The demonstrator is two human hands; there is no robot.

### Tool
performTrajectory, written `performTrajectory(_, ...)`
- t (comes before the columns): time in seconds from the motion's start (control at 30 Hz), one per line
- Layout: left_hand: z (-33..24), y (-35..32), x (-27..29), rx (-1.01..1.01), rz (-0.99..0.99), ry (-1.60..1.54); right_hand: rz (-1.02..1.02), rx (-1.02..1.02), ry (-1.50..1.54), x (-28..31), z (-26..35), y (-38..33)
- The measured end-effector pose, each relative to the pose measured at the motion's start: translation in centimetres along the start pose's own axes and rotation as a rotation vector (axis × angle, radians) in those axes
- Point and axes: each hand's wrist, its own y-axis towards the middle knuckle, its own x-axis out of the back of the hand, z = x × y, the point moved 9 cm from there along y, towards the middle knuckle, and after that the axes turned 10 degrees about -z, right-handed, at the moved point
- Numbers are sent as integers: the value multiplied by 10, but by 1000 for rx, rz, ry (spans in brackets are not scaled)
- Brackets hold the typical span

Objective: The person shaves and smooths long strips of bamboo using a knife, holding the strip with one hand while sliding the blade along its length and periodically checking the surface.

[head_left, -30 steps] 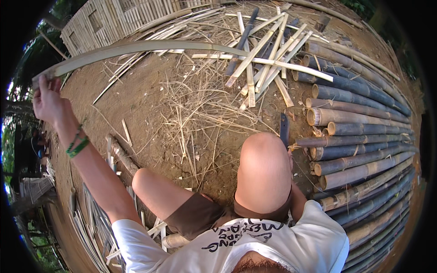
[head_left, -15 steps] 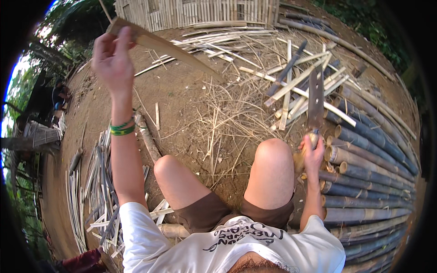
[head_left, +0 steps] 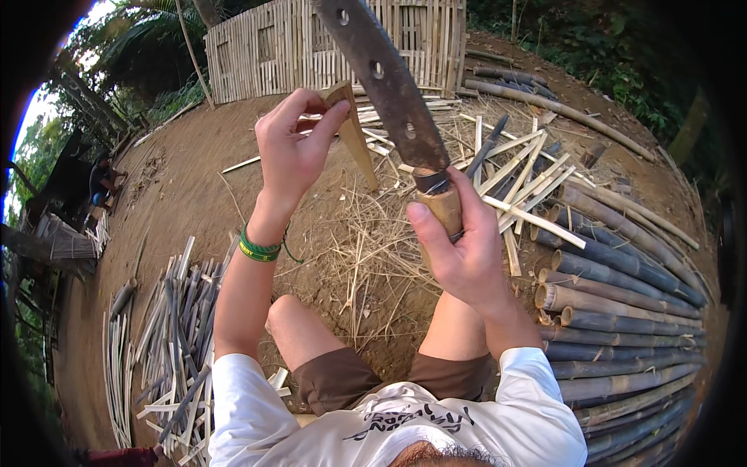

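Observation:
My left hand [head_left: 294, 144] is raised at the upper left of centre, thumb and fingers pinched on the top end of a split bamboo strip [head_left: 358, 148], which slants down toward the ground. A green band circles that wrist. My right hand [head_left: 463, 241] grips the wooden handle of a machete [head_left: 389, 89]. Its broad dark blade, pierced by several holes, points up and to the left, past the top of the picture. In this view the blade stands just right of the strip's top end; I cannot tell whether they touch.
Split bamboo strips [head_left: 529, 175] lie crossed on the earth ahead. Whole bamboo poles [head_left: 622, 319] are stacked along my right. More strips [head_left: 175, 335] heap at my left. Behind stands a bamboo-slat fence [head_left: 264, 58]. A person [head_left: 105, 183] is far left; a dark red sleeve [head_left: 117, 458] shows at the lower left edge.
My right hand has lifted the machete from beside my right knee up to the centre. My left hand has moved right with the strip, which now hangs more steeply.

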Motion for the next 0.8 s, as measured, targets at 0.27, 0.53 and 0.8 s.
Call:
performTrajectory(0.27,-17,-4,-15,-48,14,7,-2,16,-82,6,1,-1)
performTrajectory(0.53,-18,-6,-18,-76,18,32,14,-18,-82,9,-1,-4)
performTrajectory(0.8,-19,-3,-19,-107,-4,28,9,19,-118,8,1,0)
